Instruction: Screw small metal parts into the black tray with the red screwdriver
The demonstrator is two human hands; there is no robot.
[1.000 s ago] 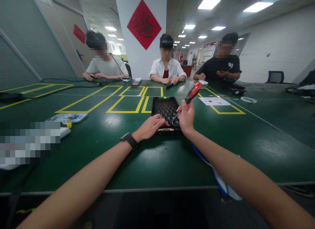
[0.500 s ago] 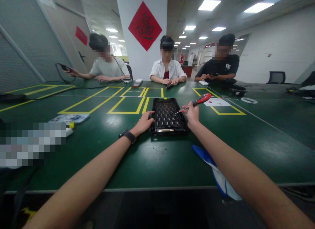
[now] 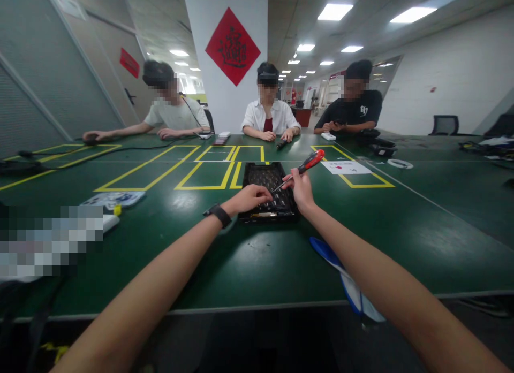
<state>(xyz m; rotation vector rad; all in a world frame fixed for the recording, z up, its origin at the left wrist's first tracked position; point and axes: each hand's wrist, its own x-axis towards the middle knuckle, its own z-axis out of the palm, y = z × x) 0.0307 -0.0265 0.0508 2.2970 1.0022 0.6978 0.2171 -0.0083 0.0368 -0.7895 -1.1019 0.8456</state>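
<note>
A black, ribbed device (image 3: 265,176) lies flat on the green table (image 3: 257,255) in front of me. My right hand (image 3: 300,189) grips a red-and-black screwdriver (image 3: 307,163), whose metal tip slants down to the left over the device. My left hand (image 3: 248,198), with a black watch on the wrist, rests on the device's near left part, fingers curled close to the screwdriver tip. Whether those fingers pinch anything is not visible.
Three people sit at the far side of the table, hands on small items. Yellow tape rectangles (image 3: 201,169) mark the tabletop. A white-and-blue item (image 3: 114,200) lies at left, a paper sheet (image 3: 347,167) at right, a blue-and-white object (image 3: 345,282) under my right forearm.
My left hand moved from the device's left edge onto its near part. The screwdriver swung down again, its tip close to my left fingers. The far-left person lowered an arm to the table.
</note>
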